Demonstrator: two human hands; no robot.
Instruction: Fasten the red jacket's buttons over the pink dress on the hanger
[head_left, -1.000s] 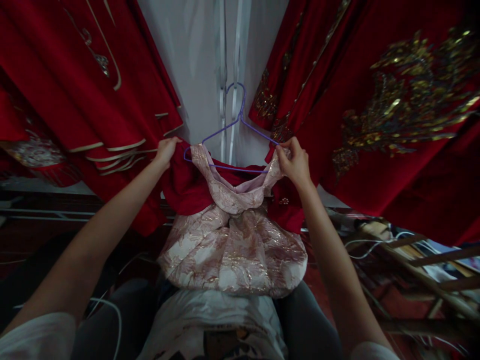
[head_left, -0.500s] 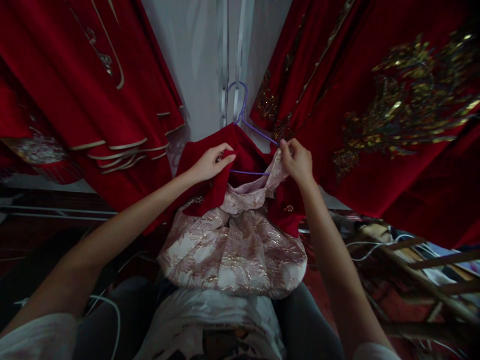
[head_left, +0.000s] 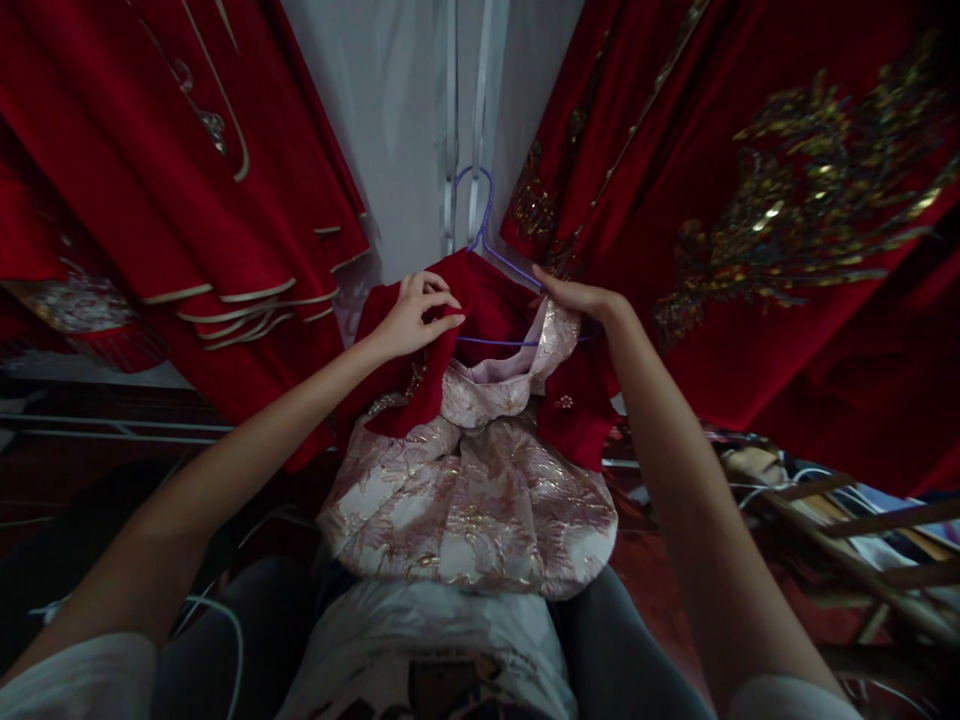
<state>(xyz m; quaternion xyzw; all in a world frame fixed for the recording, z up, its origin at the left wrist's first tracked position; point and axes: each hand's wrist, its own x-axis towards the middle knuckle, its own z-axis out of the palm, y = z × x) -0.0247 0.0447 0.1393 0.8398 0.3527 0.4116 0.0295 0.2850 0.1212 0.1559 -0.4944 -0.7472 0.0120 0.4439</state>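
Note:
A purple hanger (head_left: 487, 215) hooks onto a pale vertical rail and carries a red jacket (head_left: 420, 385) over a pink-and-gold brocade dress (head_left: 465, 510). My left hand (head_left: 416, 315) rests at the jacket's left front edge, fingers bent and thumb apart, with no fabric visibly pinched. At the hanger's right arm, my right hand (head_left: 585, 298) is at the top of the brocade shoulder strap (head_left: 559, 330), thumb stretched along the hanger and the other fingers hidden behind cloth. Beaded trim shows on the jacket's front. The dress skirt spreads over my lap.
Long red garments with pale piping (head_left: 247, 290) hang on the left. Another red garment with gold sequin embroidery (head_left: 780, 220) hangs close on the right. A wooden rack (head_left: 862, 560) with cloth and a white cable stands low at the right.
My right thumb has straightened and slid left along the hanger as the hand turned flatter. My left hand has shifted slightly left, with its fingers more bent. The strap has moved slightly.

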